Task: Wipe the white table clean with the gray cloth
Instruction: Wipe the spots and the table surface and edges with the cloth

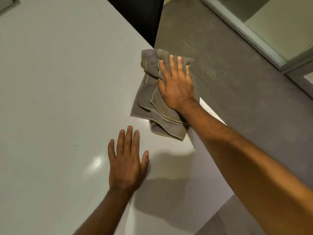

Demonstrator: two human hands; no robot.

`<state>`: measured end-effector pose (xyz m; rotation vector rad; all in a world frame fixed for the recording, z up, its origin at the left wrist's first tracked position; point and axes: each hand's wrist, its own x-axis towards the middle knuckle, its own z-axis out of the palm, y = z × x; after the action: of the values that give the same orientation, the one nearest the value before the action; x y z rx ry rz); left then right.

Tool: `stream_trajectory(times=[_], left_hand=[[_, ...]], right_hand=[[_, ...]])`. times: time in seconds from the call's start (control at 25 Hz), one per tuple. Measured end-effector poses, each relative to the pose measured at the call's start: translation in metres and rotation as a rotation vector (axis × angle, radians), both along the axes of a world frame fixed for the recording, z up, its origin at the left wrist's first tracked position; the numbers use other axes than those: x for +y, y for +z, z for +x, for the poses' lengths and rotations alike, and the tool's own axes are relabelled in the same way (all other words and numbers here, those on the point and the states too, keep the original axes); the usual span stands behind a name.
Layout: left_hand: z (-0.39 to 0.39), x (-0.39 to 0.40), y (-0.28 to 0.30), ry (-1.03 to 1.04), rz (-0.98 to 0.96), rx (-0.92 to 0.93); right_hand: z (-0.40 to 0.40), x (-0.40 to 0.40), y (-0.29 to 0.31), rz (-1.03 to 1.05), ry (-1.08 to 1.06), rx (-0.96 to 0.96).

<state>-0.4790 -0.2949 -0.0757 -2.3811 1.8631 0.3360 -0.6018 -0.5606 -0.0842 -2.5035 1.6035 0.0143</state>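
1. white table (50, 82): most of the view is filled by its glossy top; no brand, label or writing can be read on it. its right edge runs diagonally from the upper middle down to the lower right, and wide bare surface is left open to the left of both hands.
2. carpeted floor (237, 85): seen beyond the table's right edge, grey and textured, bordered at the upper right by a pale framed panel (264, 31).
3. dark panel (140, 17): set upright against the table's far edge, just behind the cloth.
4. gray cloth (145, 99): laid crumpled at the table's right edge, its far corner apparently overhanging the edge; a pale stitched hem is visible, no tag is legible.
5. right hand (177, 85): pressed flat on the cloth with fingers spread, not closed around it.
6. left hand (127, 167): laid flat and open on bare tabletop, near the cloth but apart from it, nothing held.
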Motion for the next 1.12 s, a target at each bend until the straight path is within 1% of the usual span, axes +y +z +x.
stream_trajectory(times=[0.12, 0.24, 0.36, 0.48, 0.56, 0.68, 0.76, 0.88, 1.0, 1.12], left_hand=[[-0.003, -0.002, 0.002, 0.007, 0.004, 0.004], [-0.003, 0.001, 0.003, 0.016, -0.01, 0.029], [-0.003, 0.002, 0.004, 0.021, -0.005, 0.044], [-0.003, 0.0, 0.004, 0.019, 0.017, 0.045], [-0.003, 0.0, 0.006, 0.022, 0.035, 0.043], [-0.003, 0.002, 0.006, 0.022, 0.048, 0.054], [-0.002, 0.004, 0.006, 0.016, 0.041, 0.058], [-0.001, 0.004, 0.004, 0.006, 0.031, 0.066], [0.0, 0.007, 0.002, -0.011, -0.008, 0.052], [0.001, 0.008, -0.002, -0.034, -0.051, 0.051]], right_hand=[[-0.008, 0.001, -0.003, 0.008, 0.04, -0.013], [-0.048, 0.031, -0.002, 0.013, 0.017, -0.017], [-0.112, 0.083, 0.004, 0.032, -0.055, -0.016], [-0.153, 0.15, 0.009, 0.043, -0.186, 0.054], [-0.151, 0.191, 0.011, 0.057, -0.254, 0.113], [-0.12, 0.256, 0.016, 0.066, -0.256, 0.126], [-0.102, 0.309, 0.014, 0.056, -0.186, 0.097], [-0.099, 0.369, 0.011, 0.044, 0.002, 0.11], [-0.104, 0.366, 0.011, 0.053, 0.06, 0.117], [-0.094, 0.335, 0.011, 0.079, 0.051, 0.018]])
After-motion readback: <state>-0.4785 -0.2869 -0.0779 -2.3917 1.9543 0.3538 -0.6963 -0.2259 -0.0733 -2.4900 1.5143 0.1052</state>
